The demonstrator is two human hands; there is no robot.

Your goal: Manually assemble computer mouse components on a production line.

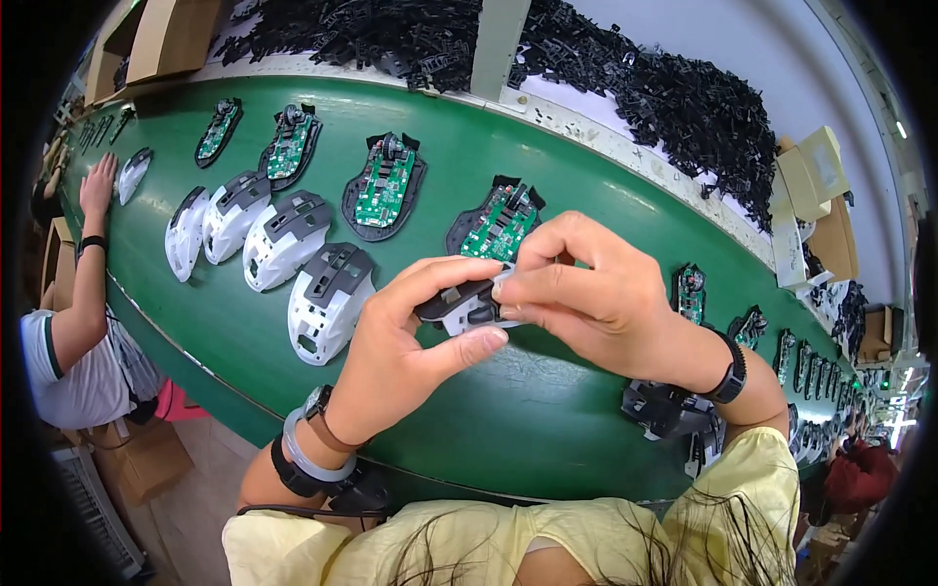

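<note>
Head view shows a green conveyor belt (547, 410) carrying a row of white mouse shells (327, 301) and circuit-board bases (384, 186). Above it, the left hand (391, 356) pinches a white-and-black mouse top (467, 305), while the right hand (596, 283) closes its fingertips on that top's edge. Seating the small piece well probably calls for a steady left grip and light, even pressure.

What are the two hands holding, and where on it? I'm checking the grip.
A white-and-grey mouse shell: left hand pinches its left end, right hand grips its right end from above.
</note>
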